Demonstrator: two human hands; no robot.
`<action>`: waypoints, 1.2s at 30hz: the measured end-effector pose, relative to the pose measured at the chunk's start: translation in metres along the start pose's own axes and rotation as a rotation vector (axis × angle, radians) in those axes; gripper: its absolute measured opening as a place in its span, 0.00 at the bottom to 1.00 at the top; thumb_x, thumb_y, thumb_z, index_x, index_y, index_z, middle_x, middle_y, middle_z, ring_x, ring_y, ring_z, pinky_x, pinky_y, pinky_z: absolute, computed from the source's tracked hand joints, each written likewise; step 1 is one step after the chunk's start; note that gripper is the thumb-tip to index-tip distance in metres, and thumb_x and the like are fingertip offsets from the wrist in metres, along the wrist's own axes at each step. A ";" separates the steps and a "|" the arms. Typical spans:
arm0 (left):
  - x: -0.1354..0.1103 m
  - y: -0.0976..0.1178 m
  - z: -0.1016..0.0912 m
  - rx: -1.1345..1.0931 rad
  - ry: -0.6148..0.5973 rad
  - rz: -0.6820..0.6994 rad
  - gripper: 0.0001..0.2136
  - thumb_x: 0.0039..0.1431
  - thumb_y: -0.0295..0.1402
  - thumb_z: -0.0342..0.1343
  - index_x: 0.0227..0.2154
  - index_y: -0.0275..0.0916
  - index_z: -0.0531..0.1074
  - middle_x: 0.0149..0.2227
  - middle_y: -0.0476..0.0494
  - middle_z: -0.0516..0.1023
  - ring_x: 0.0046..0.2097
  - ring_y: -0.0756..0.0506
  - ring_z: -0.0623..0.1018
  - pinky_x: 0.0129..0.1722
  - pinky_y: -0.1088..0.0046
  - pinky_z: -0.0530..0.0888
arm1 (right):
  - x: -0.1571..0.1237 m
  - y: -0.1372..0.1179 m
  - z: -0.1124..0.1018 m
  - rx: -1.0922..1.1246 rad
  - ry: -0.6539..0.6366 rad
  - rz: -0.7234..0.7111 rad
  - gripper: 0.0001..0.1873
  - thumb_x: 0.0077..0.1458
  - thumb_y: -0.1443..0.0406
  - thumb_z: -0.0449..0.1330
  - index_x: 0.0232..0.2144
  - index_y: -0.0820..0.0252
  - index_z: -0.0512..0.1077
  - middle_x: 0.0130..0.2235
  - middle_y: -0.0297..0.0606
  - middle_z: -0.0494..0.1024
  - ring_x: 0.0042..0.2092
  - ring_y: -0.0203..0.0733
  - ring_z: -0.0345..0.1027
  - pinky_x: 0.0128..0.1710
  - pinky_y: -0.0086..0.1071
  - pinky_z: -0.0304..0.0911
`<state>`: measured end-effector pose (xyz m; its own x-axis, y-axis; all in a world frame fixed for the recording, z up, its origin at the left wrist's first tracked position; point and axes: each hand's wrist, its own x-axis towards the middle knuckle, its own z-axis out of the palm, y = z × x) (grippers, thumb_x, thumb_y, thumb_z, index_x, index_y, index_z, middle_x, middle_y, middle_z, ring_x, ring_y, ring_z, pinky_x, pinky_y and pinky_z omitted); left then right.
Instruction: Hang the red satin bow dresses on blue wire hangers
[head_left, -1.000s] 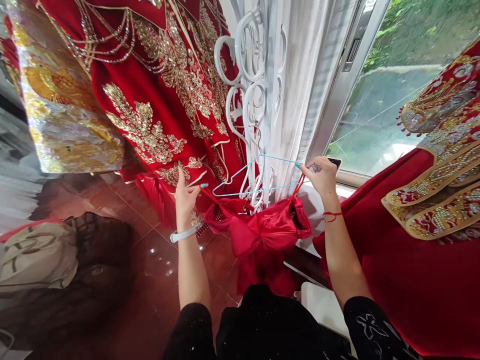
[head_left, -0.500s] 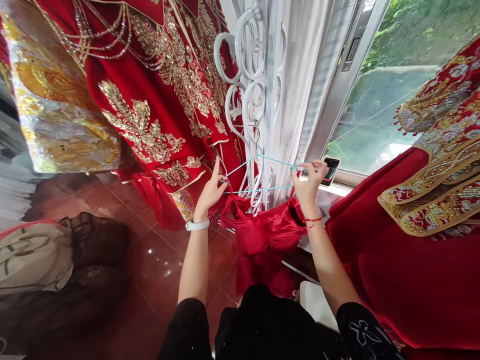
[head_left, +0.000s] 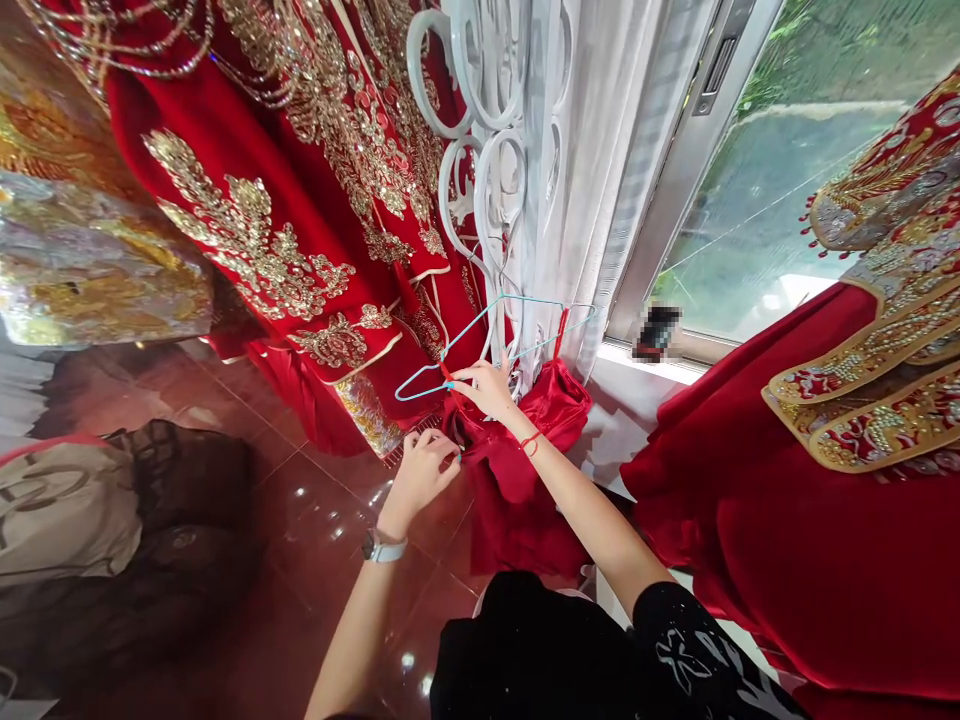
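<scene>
A satin red dress point(head_left: 517, 470) hangs from a thin light-blue hanger point(head_left: 469, 328), whose hook is up by the white scrollwork. One red strap point(head_left: 561, 333) loops over the hanger's right arm. My right hand point(head_left: 487, 388) reaches across to the left arm of the hanger, thumb and fingers pinched on the other strap where it meets the wire. Lower and to the left, my left hand point(head_left: 426, 468) is curled with its fingertips together at the dress's left edge; what lies between them is partly hidden.
White scrolled metalwork point(head_left: 501, 170) stands directly ahead. Red garments with gold embroidery point(head_left: 255, 230) hang at left, another embroidered red garment point(head_left: 795, 520) at right. A blurred dark object point(head_left: 658, 332) rests on the window sill. A beige and dark bag point(head_left: 82, 510) sits on the tiled floor.
My right hand has left the hanger's right side and moved left to its left arm. My left hand has dropped from the hanger to the dress's edge. The hanger tilts down leftward.
</scene>
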<state>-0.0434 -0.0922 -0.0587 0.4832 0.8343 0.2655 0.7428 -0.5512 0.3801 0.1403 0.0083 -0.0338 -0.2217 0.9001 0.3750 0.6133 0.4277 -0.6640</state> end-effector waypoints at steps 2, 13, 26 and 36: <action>0.001 -0.003 -0.007 -0.010 -0.072 -0.037 0.04 0.58 0.32 0.55 0.28 0.42 0.73 0.32 0.44 0.80 0.44 0.38 0.73 0.50 0.56 0.64 | -0.005 0.002 -0.002 -0.005 0.001 0.004 0.11 0.66 0.56 0.61 0.44 0.44 0.83 0.44 0.35 0.86 0.49 0.45 0.72 0.70 0.55 0.39; 0.008 -0.020 -0.040 -0.500 0.505 -0.217 0.07 0.54 0.35 0.58 0.35 0.41 0.69 0.33 0.49 0.73 0.32 0.48 0.72 0.34 0.72 0.69 | -0.028 0.004 -0.009 0.053 0.040 -0.001 0.14 0.68 0.54 0.58 0.39 0.44 0.84 0.41 0.34 0.86 0.47 0.47 0.70 0.70 0.59 0.32; 0.087 0.007 -0.077 -0.445 0.300 0.090 0.21 0.61 0.25 0.52 0.57 0.42 0.68 0.54 0.40 0.72 0.55 0.45 0.74 0.57 0.66 0.75 | -0.028 0.002 -0.001 0.020 0.091 -0.021 0.10 0.65 0.56 0.62 0.41 0.45 0.84 0.39 0.37 0.86 0.46 0.50 0.71 0.71 0.63 0.34; 0.072 0.007 -0.042 -0.327 0.370 -0.222 0.25 0.52 0.30 0.58 0.55 0.41 0.68 0.48 0.44 0.77 0.33 0.50 0.74 0.39 0.69 0.75 | -0.036 -0.006 -0.009 -0.037 0.085 0.016 0.10 0.66 0.60 0.61 0.42 0.45 0.84 0.40 0.37 0.85 0.48 0.49 0.71 0.71 0.58 0.37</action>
<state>-0.0228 -0.0364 0.0004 0.0917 0.9032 0.4194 0.5970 -0.3869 0.7027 0.1508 -0.0273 -0.0373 -0.1474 0.8959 0.4191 0.6440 0.4085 -0.6468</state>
